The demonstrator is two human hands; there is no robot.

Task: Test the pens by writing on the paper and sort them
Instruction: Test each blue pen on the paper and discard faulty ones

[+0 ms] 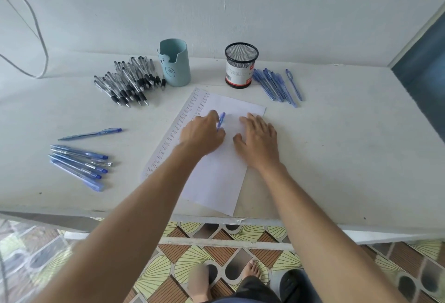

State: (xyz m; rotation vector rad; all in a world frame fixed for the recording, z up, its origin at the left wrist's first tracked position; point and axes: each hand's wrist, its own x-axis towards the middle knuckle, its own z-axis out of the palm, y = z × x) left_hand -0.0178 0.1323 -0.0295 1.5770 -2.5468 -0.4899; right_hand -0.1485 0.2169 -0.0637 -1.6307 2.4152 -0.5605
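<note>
Fingers of left hand (pixel 202 135) grip a blue plastic pen (pixel 222 118); right hand (pixel 258 141) flat on white paper sheet (pixel 216 182), black mesh cup (pixel 241 61) beyond.

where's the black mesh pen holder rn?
Head view, far side of the table: black mesh pen holder stands upright between the teal cup on its left and blue pens on its right.

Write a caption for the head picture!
Left hand grips a blue pen over the paper; right hand rests on it.

Tilted white paper (pixel 216 177), written columns down its left edge — a blue pen (pixel 221 119) over it; black pens (pixel 127 83) heaped far-left, blue pens (pixel 77 162) grouped near-left.
</note>
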